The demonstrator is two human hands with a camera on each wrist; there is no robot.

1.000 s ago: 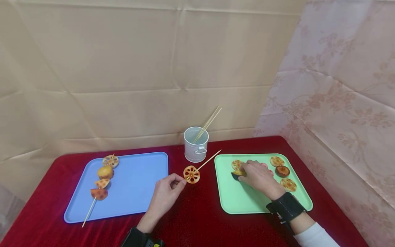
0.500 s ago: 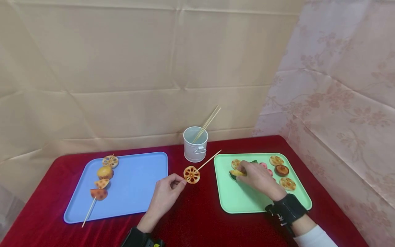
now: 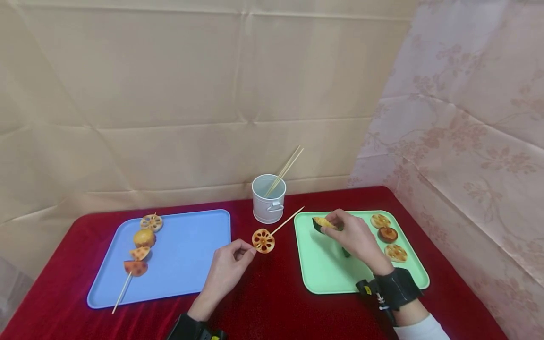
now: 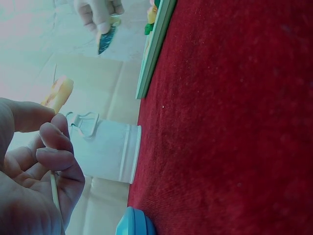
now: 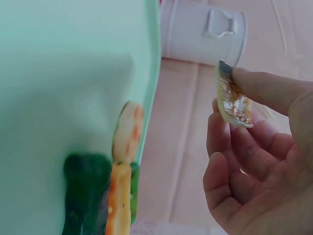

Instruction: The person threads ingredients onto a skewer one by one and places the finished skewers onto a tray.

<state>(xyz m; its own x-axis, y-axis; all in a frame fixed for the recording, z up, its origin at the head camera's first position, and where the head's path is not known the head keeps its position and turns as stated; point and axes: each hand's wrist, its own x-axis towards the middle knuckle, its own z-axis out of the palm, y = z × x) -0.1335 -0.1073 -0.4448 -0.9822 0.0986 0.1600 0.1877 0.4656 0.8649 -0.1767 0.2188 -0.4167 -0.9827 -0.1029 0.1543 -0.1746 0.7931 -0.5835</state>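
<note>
My left hand (image 3: 227, 269) grips a bamboo skewer (image 3: 287, 220) near a lotus root slice (image 3: 263, 241) threaded on it. The skewer's tip points up and right beyond the slice. In the left wrist view the skewer's lower end runs down along the palm. My right hand (image 3: 357, 238) pinches a pumpkin slice (image 3: 321, 223), yellow with dark green rind, between thumb and fingers. The right wrist view has this pumpkin slice (image 5: 234, 100) raised above the light green tray (image 3: 323, 269). On that tray, the hand hides some food pieces in the head view.
Two browned slices, one of them (image 3: 395, 253), and a mushroom cap (image 3: 387, 234) lie at the green tray's right. A white bucket (image 3: 267, 210) with skewers stands behind. The blue tray (image 3: 187, 264) bears a loaded skewer (image 3: 136, 267), its handle end overhanging the front rim.
My right hand has taken the pumpkin slice up off the green tray and moved slightly away from me. My left hand stays in place with the skewer.
</note>
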